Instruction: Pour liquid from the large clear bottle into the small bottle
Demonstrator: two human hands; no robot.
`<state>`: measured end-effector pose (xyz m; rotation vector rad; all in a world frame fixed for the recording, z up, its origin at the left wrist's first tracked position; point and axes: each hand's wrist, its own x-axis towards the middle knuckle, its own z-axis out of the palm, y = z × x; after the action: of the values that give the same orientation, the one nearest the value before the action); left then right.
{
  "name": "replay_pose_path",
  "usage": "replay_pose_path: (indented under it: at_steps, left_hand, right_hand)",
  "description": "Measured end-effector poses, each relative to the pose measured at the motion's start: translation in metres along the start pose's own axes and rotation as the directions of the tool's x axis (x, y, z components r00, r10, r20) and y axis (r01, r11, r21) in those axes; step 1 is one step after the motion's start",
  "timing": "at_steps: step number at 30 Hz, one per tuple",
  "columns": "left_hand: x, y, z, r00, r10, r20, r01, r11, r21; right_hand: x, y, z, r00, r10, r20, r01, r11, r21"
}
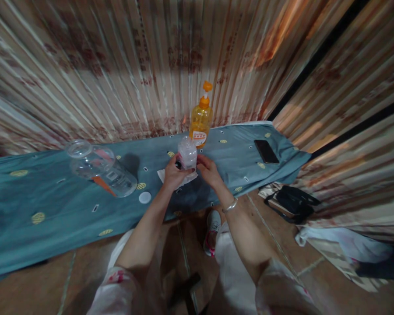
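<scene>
Centrally, the left hand (175, 176) clasps a small clear plastic bottle (187, 152) over teal patterned cloth (231, 159), partly covering a white paper sheet (184, 181); whether the bent-fingered right hand (210, 170) grips anything, I cannot tell.

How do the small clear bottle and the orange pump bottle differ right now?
The small clear bottle is colorless; the orange pump bottle is tinted yellow-orange. The clear one looks shorter than the pump bottle. The left hand grips the clear one; no hand touches the pump bottle. Both are see-through.
</scene>
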<state>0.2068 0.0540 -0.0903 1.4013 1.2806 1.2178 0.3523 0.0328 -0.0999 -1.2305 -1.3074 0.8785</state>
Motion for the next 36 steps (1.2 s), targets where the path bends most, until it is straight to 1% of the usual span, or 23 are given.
replay_pose_path:
  at_steps: [4, 6, 7, 8, 10, 12, 13, 15, 17, 19, 20, 21, 23, 25, 28, 29, 30, 31, 32, 33, 34, 35, 36]
  left_hand:
    - [-0.002, 0.009, -0.011, 0.998, -0.004, -0.055, 0.006, 0.999, 0.039]
    - [-0.003, 0.015, -0.02, 0.997, -0.003, -0.078, 0.007, 0.999, 0.049]
    - [-0.003, 0.018, -0.025, 0.996, -0.003, -0.09, 0.008, 0.999, 0.053]
    - [-0.003, 0.021, -0.032, 0.995, -0.004, -0.1, 0.01, 0.998, 0.059]
    - [-0.004, 0.025, -0.044, 0.992, 0.0, -0.128, 0.011, 0.997, 0.081]
    - [-0.004, 0.029, -0.055, 0.986, 0.014, -0.164, 0.004, 0.994, 0.11]
    - [-0.005, 0.029, -0.06, 0.984, 0.021, -0.179, 0.002, 0.992, 0.126]
    - [-0.006, 0.03, -0.068, 0.98, 0.031, -0.198, 0.0, 0.987, 0.158]
    - [-0.007, 0.029, -0.072, 0.98, 0.034, -0.198, 0.002, 0.983, 0.181]
    - [-0.009, 0.028, -0.076, 0.981, 0.023, -0.192, 0.014, 0.982, 0.19]
    - [-0.011, 0.026, -0.078, 0.982, 0.015, -0.189, 0.022, 0.981, 0.192]
    - [-0.012, 0.025, -0.079, 0.983, 0.007, -0.186, 0.029, 0.981, 0.193]
    - [-0.015, 0.02, -0.082, 0.986, 0.001, -0.168, 0.033, 0.979, 0.202]
    - [-0.018, 0.014, -0.083, 0.99, 0.004, -0.138, 0.026, 0.976, 0.218]
    - [-0.024, 0.004, -0.079, 0.995, -0.001, -0.096, 0.023, 0.974, 0.224]
    - [-0.026, 0.001, -0.077, 0.997, -0.007, -0.082, 0.025, 0.975, 0.223]
    - [-0.027, -0.001, -0.074, 0.998, -0.012, -0.067, 0.027, 0.975, 0.22]
    - [-0.029, -0.003, -0.07, 0.999, -0.016, -0.051, 0.027, 0.976, 0.218]
    - [-0.03, -0.005, -0.067, 0.999, -0.019, -0.037, 0.027, 0.976, 0.215]
    - [-0.03, -0.006, -0.065, 0.999, -0.022, -0.026, 0.027, 0.977, 0.212]
    - [-0.031, -0.007, -0.062, 1.0, -0.022, -0.017, 0.025, 0.978, 0.209]
    - [-0.031, -0.007, -0.06, 1.0, -0.021, -0.009, 0.023, 0.979, 0.204]
    - [-0.03, -0.008, -0.059, 1.0, -0.019, -0.002, 0.019, 0.98, 0.199]
  right_hand:
    - [-0.001, -0.004, 0.005, 1.0, -0.007, 0.026, 0.004, 0.994, 0.112]
    - [-0.001, -0.006, 0.007, 0.999, 0.035, 0.013, -0.036, 0.995, 0.089]
    - [-0.002, -0.006, 0.009, 0.998, 0.061, -0.001, -0.061, 0.998, 0.025]
    - [-0.003, -0.007, 0.01, 0.997, 0.079, -0.013, -0.079, 0.994, -0.078]
    - [-0.008, -0.009, 0.014, 0.997, 0.075, 0.003, -0.069, 0.935, -0.347]
    - [-0.016, -0.013, 0.022, 0.994, 0.048, 0.103, 0.02, 0.822, -0.569]
    - [-0.021, -0.015, 0.028, 0.984, 0.038, 0.173, 0.081, 0.77, -0.633]
    - [-0.032, -0.019, 0.042, 0.955, 0.034, 0.295, 0.192, 0.686, -0.702]
    - [-0.04, -0.022, 0.057, 0.935, 0.043, 0.353, 0.255, 0.612, -0.749]
    - [-0.043, -0.024, 0.068, 0.937, 0.062, 0.344, 0.256, 0.548, -0.796]
    - [-0.043, -0.023, 0.07, 0.943, 0.07, 0.327, 0.241, 0.533, -0.811]
    - [-0.041, -0.022, 0.07, 0.951, 0.076, 0.3, 0.214, 0.54, -0.814]
    - [-0.034, -0.019, 0.064, 0.97, 0.087, 0.227, 0.131, 0.599, -0.79]
    - [-0.022, -0.015, 0.051, 0.986, 0.1, 0.134, 0.035, 0.66, -0.751]
    - [-0.004, -0.012, 0.028, 0.994, 0.107, 0.024, -0.057, 0.687, -0.724]
    - [0.001, -0.014, 0.022, 0.995, 0.101, -0.014, -0.083, 0.727, -0.681]
    - [0.005, -0.017, 0.018, 0.995, 0.089, -0.051, -0.102, 0.799, -0.593]
    - [0.008, -0.021, 0.015, 0.994, 0.072, -0.079, -0.1, 0.886, -0.453]
    - [0.009, -0.028, 0.014, 0.994, 0.049, -0.099, -0.075, 0.959, -0.272]
    - [0.008, -0.035, 0.015, 0.994, 0.02, -0.107, -0.028, 0.997, -0.079]
    - [0.007, -0.043, 0.017, 0.995, -0.019, -0.102, 0.028, 0.996, 0.083]
    - [0.005, -0.051, 0.02, 0.994, -0.065, -0.084, 0.079, 0.98, 0.183]
    - [0.003, -0.057, 0.024, 0.992, -0.105, -0.063, 0.117, 0.966, 0.231]
